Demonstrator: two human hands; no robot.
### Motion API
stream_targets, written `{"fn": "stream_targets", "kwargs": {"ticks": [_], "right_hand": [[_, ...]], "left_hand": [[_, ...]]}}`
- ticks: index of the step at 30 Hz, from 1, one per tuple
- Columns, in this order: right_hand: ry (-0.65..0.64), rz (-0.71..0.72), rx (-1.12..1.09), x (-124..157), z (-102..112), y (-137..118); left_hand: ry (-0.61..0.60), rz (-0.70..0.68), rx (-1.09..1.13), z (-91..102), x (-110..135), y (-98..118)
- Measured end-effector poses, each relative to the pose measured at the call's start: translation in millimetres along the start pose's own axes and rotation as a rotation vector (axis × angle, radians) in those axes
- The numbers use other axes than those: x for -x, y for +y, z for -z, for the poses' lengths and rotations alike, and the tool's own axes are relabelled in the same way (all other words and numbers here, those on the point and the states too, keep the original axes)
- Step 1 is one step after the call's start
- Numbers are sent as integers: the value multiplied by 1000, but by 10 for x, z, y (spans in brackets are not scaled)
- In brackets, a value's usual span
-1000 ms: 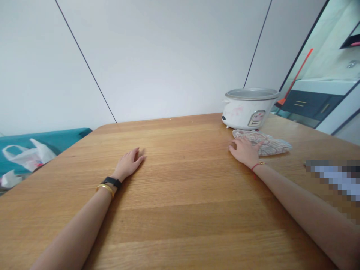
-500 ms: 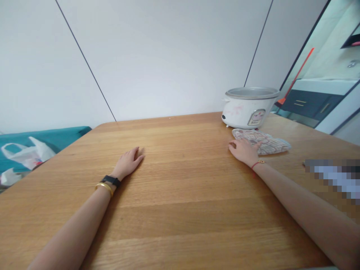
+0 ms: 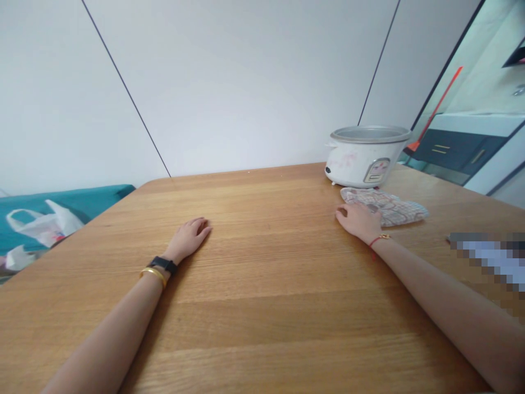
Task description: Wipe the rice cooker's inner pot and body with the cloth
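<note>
You have one broad oak-look wooden table (image 3: 254, 339) filling the lower view, with a pale wall of panels (image 3: 262, 82) behind it. On the table's far right stands one white rice cooker (image 3: 361, 167) with a metal inner pot (image 3: 369, 133) in it and no lid on top. Just in front of the cooker lies one quilted pink-checked cloth (image 3: 388, 210).

Your two hands rest on the tabletop, well apart and holding nothing. Your right hand (image 3: 359, 223) lies flat and open, its thumb side touching the near edge of the cloth, and it is the hand nearest the cooker. Your left hand (image 3: 187, 239) lies palm down near the table's middle, fingers loosely curled, touching only wood.

Off to the left, a white plastic bag (image 3: 47, 230) lies on a teal surface (image 3: 61, 200). To the right, a blurred patch (image 3: 488, 257) hides whatever is there, and an orange-handled pole (image 3: 435, 112) shows beyond. You wear a black watch strap (image 3: 163, 265) and a gold bangle (image 3: 153, 276) on your left wrist, and a red string bracelet (image 3: 378, 239) on your right.
</note>
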State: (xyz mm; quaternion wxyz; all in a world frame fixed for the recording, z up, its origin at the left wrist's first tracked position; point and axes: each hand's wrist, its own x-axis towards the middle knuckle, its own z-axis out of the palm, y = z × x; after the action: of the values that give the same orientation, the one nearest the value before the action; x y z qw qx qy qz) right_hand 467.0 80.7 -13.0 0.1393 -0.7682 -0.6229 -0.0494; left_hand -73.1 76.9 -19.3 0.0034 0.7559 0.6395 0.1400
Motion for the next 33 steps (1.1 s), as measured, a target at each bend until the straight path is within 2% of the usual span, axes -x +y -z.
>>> {"fn": "stream_targets", "kwargs": {"ticks": [33], "right_hand": [[-4, 15, 17, 2, 4, 8]], "left_hand": [[-8, 0, 7, 19, 10, 29]]}}
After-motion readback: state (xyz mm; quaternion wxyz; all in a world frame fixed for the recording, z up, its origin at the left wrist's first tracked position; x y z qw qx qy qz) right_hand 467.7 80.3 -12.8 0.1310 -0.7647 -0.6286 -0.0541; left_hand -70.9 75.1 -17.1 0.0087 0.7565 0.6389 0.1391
